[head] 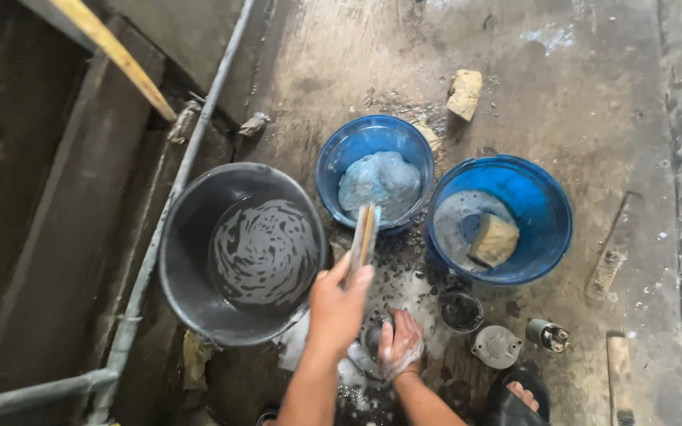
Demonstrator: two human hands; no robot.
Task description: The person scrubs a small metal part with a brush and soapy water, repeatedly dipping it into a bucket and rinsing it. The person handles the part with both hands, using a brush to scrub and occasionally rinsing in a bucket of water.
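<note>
While the wet concrete floor [562, 95] carries everything here, the count runs like this: three round vessels, two sponges, two brushes and a few small metal parts. The big grey bucket [179, 260] holds swirled, soapy grey water. Just right of it stand two blue basins: the smaller blue basin [333, 158] holds a crumpled pale blue cloth [379, 181], and the larger blue basin [546, 205] holds a little foamy water and a tan sponge [493, 239]. A second tan sponge [465, 93] lies on the floor beyond the basins. Near the person's sandalled foot [524, 394] sit a small dark cup [461, 311], a round grey metal cover [496, 345] and a small cylindrical part [548, 334]. One scrub brush [605, 272] lies on the floor at the right.

The left hand [339, 304] has its grip closed around the handle of the other brush [363, 237], raised over the rim of the smaller basin. The right hand [400, 345], soapy, curls its grip partly closed on a grey metal part [371, 341] lying in the suds on the floor, between the bucket and the dark cup.
</note>
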